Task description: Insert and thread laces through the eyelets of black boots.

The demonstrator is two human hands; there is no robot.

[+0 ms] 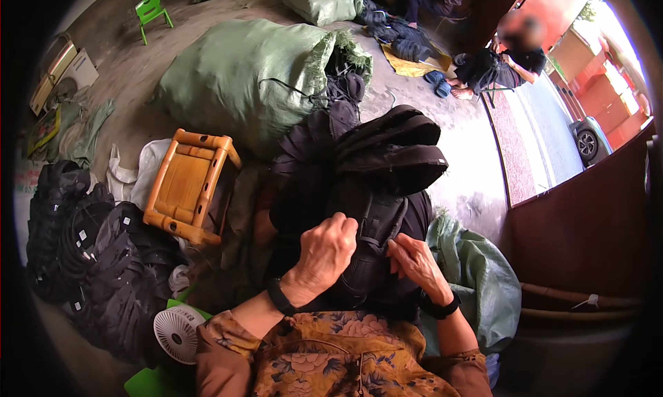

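A black backpack (376, 234) with padded straps and webbing lies across my lap. My left hand (326, 250) is closed over the left side of the backpack, its fingertips pressed together; what lies between them is too small to tell. On the opposite side, my right hand (416, 264) has its fingers curled in a pinch at the edge of the backpack, near a webbing strap. The backpack's upper compartments (394, 152) stick out away from me, toward a large pale green woven sack (242, 79) with more black bags at its mouth.
A bamboo stool (186, 186) stands left, beside a heap of black backpacks (103, 259). Near my left elbow is a white fan (178, 335). A green sack (476, 286) lies at right. Farther off are a green chair (152, 13) and two seated people, one with dark fabric (487, 69).
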